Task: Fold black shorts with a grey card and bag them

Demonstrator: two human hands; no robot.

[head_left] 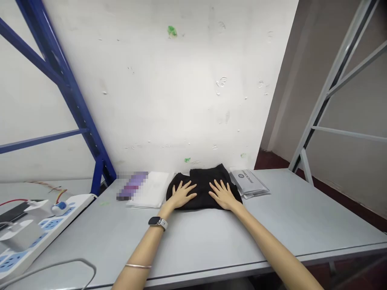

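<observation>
A black cloth garment (203, 187) lies folded on the grey table (208, 241), close to the wall; its exact kind cannot be made out. My left hand (182, 195) rests flat on its left part, fingers spread. On the right part lies my right hand (223, 194), also flat with the fingers apart. Neither hand grips the fabric. Left of the garment are white plastic packages (152, 189), the nearest to my left hand. Beside my right hand, grey printed bags (250, 183) sit in a small stack against the garment's right edge.
A white power strip (45, 229) with plugged-in chargers runs along the left side. A grey cable (60, 262) loops over the table's front left. Blue rack posts (71, 94) rise at left, a grey rack frame (326, 90) at right. The white wall (169, 100) stands behind.
</observation>
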